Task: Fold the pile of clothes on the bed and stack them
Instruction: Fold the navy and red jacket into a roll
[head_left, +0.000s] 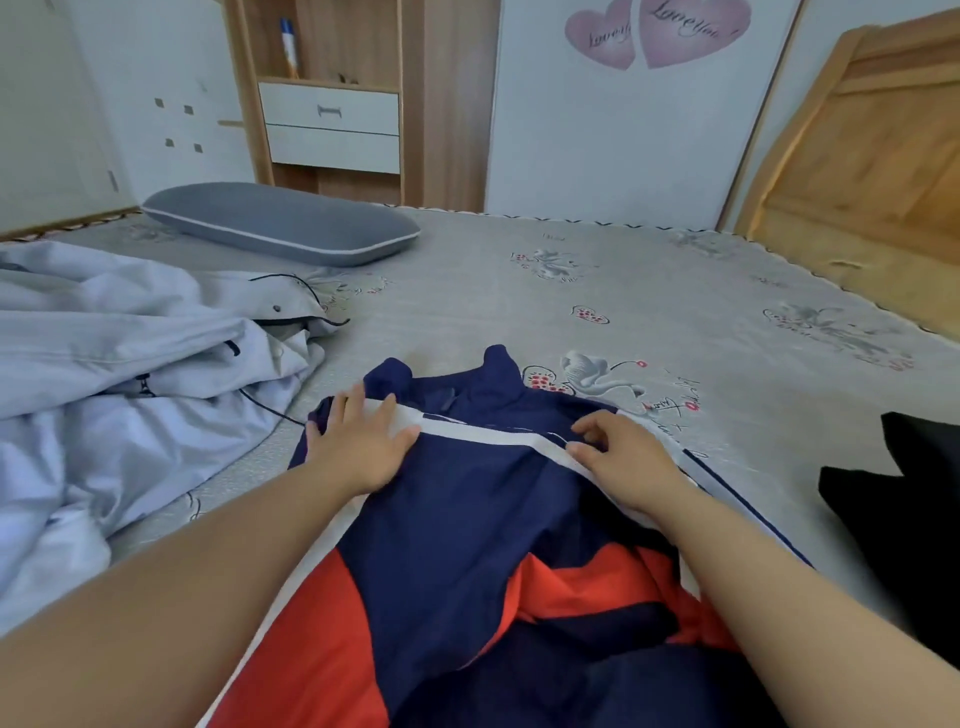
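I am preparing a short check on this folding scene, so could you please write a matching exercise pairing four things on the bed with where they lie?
Things:
1. navy and red jacket
2. light grey garment
3. grey pillow
4. black garment

Places:
A. far left of the bed, near the drawers
B. right edge of the view
C. under both hands, in the middle
D. crumpled at the left

Pairs: 1-C, 2-D, 3-A, 4-B
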